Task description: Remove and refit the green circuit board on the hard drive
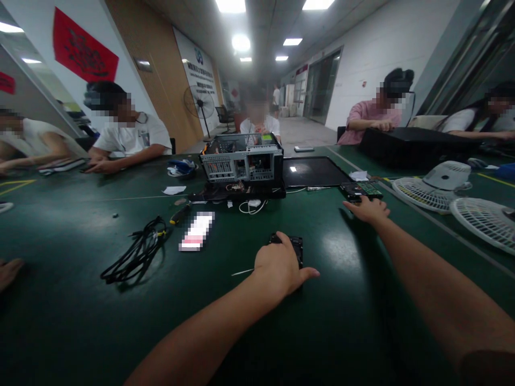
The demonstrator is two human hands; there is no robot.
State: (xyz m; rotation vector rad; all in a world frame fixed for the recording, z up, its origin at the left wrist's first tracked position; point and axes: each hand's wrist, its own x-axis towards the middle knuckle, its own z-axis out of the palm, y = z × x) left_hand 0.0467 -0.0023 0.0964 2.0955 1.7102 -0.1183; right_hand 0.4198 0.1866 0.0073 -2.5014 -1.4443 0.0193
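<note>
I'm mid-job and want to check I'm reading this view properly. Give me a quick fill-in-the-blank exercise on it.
1. The green circuit board is by the ____ hand.
2. The left hand partly covers a device whose colour is ____.
3. In the picture, the open computer case stands to the ____ of the flat black screen.
4. The looped cable is ____ in colour.

Missing words: right; black; left; black.

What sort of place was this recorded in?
Probably a shared electronics workshop: an opened computer case, a circuit board and white fans share one large green table.
</note>
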